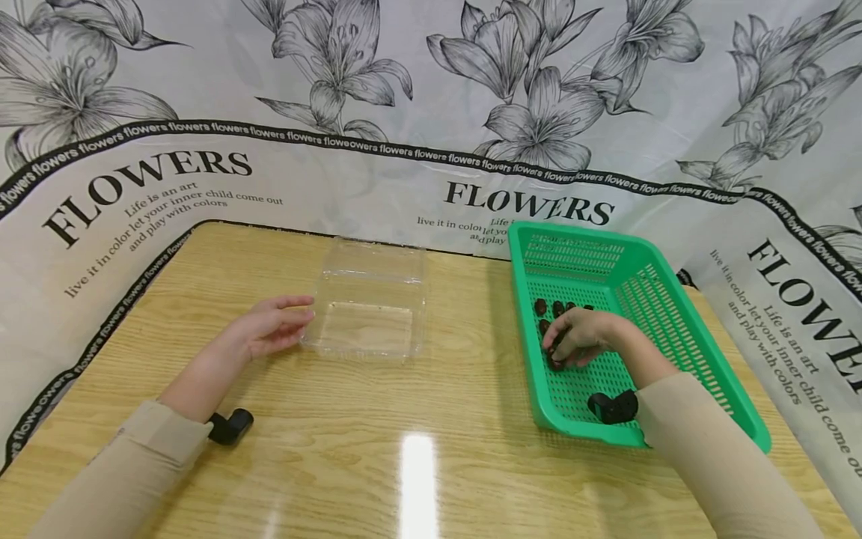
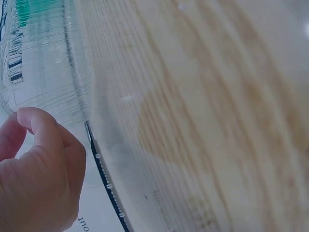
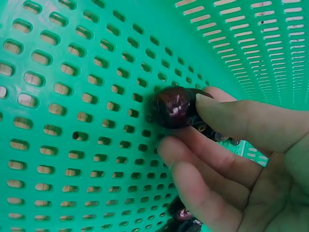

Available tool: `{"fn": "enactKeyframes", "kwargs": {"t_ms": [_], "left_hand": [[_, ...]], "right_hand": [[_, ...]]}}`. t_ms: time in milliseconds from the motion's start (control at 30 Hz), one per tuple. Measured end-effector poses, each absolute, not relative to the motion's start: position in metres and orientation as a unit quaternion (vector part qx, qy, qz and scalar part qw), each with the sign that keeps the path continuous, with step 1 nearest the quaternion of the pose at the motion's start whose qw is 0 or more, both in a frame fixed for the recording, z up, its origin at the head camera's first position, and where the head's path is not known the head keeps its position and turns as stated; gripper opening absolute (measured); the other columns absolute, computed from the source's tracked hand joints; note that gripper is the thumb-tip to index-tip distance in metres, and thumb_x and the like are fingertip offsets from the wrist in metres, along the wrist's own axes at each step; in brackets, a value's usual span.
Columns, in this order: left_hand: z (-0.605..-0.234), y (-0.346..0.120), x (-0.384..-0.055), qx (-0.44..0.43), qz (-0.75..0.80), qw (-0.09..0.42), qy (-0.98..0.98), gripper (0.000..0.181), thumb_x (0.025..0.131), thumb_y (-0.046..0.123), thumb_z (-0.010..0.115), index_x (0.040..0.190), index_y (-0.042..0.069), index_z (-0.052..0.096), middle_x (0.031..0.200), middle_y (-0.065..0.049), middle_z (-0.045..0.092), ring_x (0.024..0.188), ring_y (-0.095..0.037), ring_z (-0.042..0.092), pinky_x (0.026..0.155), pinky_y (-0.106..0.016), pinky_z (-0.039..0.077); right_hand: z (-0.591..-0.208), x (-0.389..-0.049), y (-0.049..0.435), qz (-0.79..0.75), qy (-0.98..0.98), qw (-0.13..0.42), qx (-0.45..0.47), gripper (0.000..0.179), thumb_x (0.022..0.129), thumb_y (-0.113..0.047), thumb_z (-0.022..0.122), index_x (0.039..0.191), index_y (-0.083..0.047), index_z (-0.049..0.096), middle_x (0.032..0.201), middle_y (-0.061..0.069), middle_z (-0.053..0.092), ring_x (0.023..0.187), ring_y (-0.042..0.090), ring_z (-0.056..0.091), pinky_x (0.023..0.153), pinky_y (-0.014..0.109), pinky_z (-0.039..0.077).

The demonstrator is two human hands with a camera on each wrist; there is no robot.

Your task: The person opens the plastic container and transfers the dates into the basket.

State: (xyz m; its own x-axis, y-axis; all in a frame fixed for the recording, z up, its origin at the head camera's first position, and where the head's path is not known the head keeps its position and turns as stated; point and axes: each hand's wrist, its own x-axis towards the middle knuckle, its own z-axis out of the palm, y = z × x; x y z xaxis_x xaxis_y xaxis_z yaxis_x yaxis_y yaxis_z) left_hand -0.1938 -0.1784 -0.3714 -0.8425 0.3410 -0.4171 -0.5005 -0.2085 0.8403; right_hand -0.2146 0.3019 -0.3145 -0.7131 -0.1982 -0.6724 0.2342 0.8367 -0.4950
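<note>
A clear plastic clamshell container (image 1: 367,329) lies on the table with its lid raised at the back. At its left edge is my left hand (image 1: 279,326); thumb and forefinger pinch the thin plastic rim (image 2: 10,108) in the left wrist view. Inside a green basket (image 1: 548,404), my right hand (image 1: 582,335) reaches down among several small, dark red fruits (image 1: 541,306). The right wrist view has its thumb against a glossy, round, dark red fruit (image 3: 172,107), fingers curled beneath. More such fruits (image 3: 182,215) lie below and behind the fingers.
The basket stands at the right of the wooden table (image 1: 337,449), its slotted walls (image 1: 660,299) rising around the right hand. White flower-printed sheeting (image 1: 377,180) borders the table at the back and sides. A black wrist mount (image 1: 231,427) projects beside the left sleeve.
</note>
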Motion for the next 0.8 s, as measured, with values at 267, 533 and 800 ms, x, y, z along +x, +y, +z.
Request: {"fn": "enactKeyframes", "kwargs": {"t_ms": [267,533,800], "left_hand": [[-0.365,-0.173,-0.192,-0.103,0.767,0.271,0.573,0.054,0.091,0.004,0.059,0.139,-0.001,0.033,0.087,-0.002,0.054,0.071,-0.006,0.055,0.064,-0.015,0.05],[-0.367,-0.175,-0.191,-0.112,0.768,0.27,0.57,0.054,0.092,0.003,0.057,0.139,-0.002,0.031,0.087,-0.002,0.053,0.071,-0.006,0.055,0.064,-0.014,0.05],[-0.365,-0.174,-0.191,-0.111,0.769,0.27,0.568,0.045,0.091,0.003,0.058,0.132,0.001,0.041,0.085,-0.002,0.054,0.071,-0.007,0.055,0.064,-0.015,0.05]], "right_hand": [[-0.312,-0.214,0.3,-0.286,0.881,0.377,-0.001,0.022,0.085,0.0,0.063,0.107,0.002,0.064,0.081,0.01,0.062,0.064,0.016,0.059,0.061,0.034,0.055],[-0.311,-0.216,0.299,-0.258,0.89,0.374,-0.012,0.025,0.086,-0.003,0.063,0.111,0.0,0.066,0.078,0.007,0.063,0.064,0.014,0.058,0.06,0.032,0.054],[-0.303,-0.217,0.303,-0.268,0.889,0.37,-0.019,0.027,0.087,-0.005,0.062,0.114,0.003,0.063,0.083,0.009,0.063,0.065,0.015,0.058,0.062,0.034,0.055]]}}
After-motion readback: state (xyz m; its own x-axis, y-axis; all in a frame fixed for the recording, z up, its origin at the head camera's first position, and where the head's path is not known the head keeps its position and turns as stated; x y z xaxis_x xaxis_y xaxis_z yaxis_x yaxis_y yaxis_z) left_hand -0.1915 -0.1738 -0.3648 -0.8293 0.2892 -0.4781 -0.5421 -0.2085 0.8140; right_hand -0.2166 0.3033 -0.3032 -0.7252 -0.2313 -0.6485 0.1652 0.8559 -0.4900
